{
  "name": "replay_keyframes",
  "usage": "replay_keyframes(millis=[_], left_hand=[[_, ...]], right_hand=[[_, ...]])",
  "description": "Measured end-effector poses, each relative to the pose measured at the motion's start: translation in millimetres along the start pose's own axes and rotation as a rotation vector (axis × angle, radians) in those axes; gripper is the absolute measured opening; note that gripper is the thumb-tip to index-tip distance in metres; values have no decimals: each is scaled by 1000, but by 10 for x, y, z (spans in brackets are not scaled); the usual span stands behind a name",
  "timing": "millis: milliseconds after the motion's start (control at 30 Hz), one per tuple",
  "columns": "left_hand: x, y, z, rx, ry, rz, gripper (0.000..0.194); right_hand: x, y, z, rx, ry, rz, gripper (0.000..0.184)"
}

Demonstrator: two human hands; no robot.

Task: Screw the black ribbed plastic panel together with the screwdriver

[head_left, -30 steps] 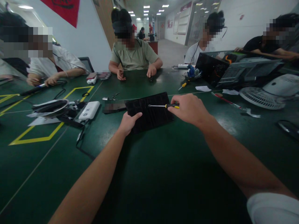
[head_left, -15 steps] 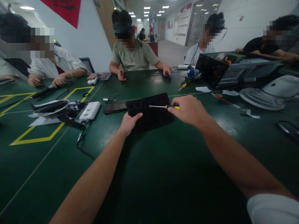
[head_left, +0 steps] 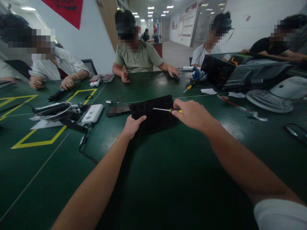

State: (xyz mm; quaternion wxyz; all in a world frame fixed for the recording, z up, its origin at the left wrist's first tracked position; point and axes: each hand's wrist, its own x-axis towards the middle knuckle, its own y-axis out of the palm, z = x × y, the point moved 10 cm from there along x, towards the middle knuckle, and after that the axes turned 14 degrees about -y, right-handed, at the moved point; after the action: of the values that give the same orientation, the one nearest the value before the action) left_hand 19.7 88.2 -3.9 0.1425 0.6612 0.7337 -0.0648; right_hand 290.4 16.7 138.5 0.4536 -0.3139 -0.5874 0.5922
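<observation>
My left hand (head_left: 133, 125) grips the left edge of a flat black panel (head_left: 155, 123), thumb on its upper face. The panel is tilted above the green table, and its fine detail is too dark to make out. In my right hand (head_left: 192, 113) is a screwdriver (head_left: 163, 110) with a yellow and black handle, its fingers closed round it. The metal shaft points left across the panel, and the tip lies over the panel's upper middle. Just left of the panel lies a dark flat piece (head_left: 117, 110), with several small metal bits (head_left: 116, 99) behind it.
A white power bank (head_left: 92, 114) and a cable bundle (head_left: 54, 111) lie left on the green table (head_left: 153, 188). To the right are a white fan (head_left: 270, 101), a computer case (head_left: 254, 75), and another yellow screwdriver (head_left: 189, 87). Several people sit around the far side.
My right hand and the screwdriver have shifted very slightly left; the panel stays nearly still. A co-worker at left has moved a dark tool, and the one opposite has shifted a small black object right.
</observation>
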Motion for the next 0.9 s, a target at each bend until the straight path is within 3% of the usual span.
replay_keyframes(millis=[733, 900], left_hand=[[7, -2, 22, -6, -12, 4, 45], [19, -4, 13, 3, 5, 13, 48]], right_hand=[[-8, -63, -8, 33, -41, -87, 9], [-1, -82, -53, 6, -34, -122, 14]])
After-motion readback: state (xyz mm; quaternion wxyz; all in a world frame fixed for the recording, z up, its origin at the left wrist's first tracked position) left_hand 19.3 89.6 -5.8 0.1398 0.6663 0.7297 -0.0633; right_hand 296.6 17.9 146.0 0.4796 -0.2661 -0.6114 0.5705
